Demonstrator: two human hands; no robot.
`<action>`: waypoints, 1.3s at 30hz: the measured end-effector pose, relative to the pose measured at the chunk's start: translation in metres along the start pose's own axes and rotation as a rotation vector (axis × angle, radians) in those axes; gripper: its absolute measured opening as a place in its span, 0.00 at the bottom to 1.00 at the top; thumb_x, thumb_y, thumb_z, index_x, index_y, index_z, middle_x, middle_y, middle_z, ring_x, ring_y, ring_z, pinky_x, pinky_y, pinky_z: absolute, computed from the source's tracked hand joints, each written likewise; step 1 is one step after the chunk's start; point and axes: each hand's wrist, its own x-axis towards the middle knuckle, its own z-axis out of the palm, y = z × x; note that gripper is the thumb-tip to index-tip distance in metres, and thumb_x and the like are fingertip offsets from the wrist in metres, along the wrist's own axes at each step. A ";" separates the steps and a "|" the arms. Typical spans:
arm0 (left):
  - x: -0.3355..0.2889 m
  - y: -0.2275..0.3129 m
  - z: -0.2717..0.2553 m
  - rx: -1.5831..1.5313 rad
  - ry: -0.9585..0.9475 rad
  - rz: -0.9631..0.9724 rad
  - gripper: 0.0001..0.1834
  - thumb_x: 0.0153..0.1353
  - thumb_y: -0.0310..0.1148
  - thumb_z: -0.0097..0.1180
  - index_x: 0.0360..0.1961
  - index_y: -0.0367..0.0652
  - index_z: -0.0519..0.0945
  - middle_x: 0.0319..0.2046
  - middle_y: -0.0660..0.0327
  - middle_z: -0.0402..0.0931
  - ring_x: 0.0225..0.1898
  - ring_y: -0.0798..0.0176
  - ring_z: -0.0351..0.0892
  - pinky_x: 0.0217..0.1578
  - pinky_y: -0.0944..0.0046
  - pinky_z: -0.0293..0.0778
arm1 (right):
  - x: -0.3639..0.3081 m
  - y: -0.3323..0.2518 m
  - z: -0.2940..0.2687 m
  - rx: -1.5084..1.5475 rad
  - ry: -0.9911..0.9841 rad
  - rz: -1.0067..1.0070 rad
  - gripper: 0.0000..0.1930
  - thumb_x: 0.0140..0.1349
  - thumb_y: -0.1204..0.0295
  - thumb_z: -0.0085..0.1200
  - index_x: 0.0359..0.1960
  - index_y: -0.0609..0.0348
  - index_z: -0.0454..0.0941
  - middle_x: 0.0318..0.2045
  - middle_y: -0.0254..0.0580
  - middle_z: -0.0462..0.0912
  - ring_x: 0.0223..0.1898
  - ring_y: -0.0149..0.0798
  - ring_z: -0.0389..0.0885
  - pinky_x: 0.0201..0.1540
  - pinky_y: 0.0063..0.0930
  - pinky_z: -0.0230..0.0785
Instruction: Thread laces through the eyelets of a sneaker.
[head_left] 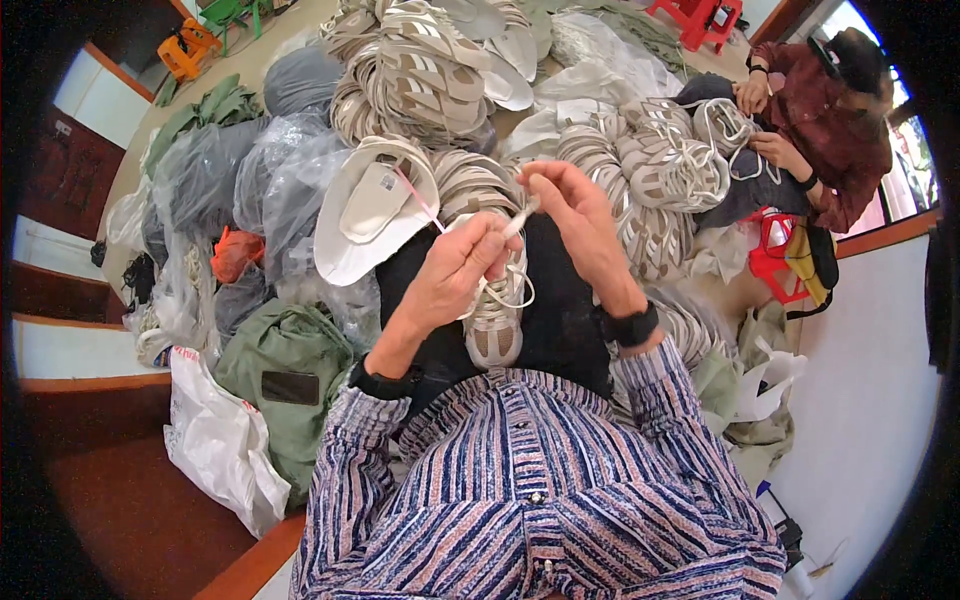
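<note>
A beige and white shoe upper (495,335) rests on my lap, its toe toward me. Loops of pale shoelace (523,290) stick out from its lacing. My left hand (462,265) is closed just above the upper, the thumb pressed on a whitish lace. Slightly higher and to the right, my right hand (578,220) pinches the same pale lace with thumb and index finger, and a short stretch of it runs between both hands. Beside my left hand lies a wide white shoe piece (345,235) with a pink strip across it.
Stacked shoe uppers (415,75) rise ahead, with more rows (625,190) to the right. Plastic-wrapped bundles (215,170) and a green bag (285,360) fill the left. At the right, a co-worker (830,120) handles a laced upper (725,125) near a red stool (775,260).
</note>
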 end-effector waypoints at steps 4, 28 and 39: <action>-0.009 0.039 -0.018 -0.161 -0.337 0.089 0.13 0.62 0.35 0.48 0.36 0.35 0.76 0.25 0.60 0.75 0.26 0.69 0.74 0.30 0.71 0.68 | 0.023 0.100 -0.039 -0.390 -0.039 -0.031 0.12 0.55 0.69 0.56 0.37 0.65 0.76 0.33 0.47 0.80 0.34 0.37 0.77 0.39 0.29 0.69; -0.047 -0.110 -0.084 1.240 0.293 0.008 0.17 0.58 0.35 0.50 0.45 0.35 0.74 0.40 0.42 0.72 0.42 0.39 0.70 0.43 0.45 0.67 | 0.071 0.128 0.004 -1.095 -1.010 0.467 0.32 0.45 0.59 0.60 0.53 0.59 0.70 0.45 0.52 0.78 0.44 0.47 0.77 0.43 0.39 0.69; -0.053 -0.135 -0.085 1.353 0.436 -0.068 0.18 0.63 0.40 0.45 0.49 0.43 0.74 0.45 0.53 0.73 0.47 0.48 0.69 0.47 0.51 0.66 | 0.056 0.100 0.014 -0.910 -0.613 0.409 0.32 0.47 0.56 0.57 0.49 0.68 0.69 0.43 0.61 0.76 0.45 0.53 0.75 0.45 0.39 0.66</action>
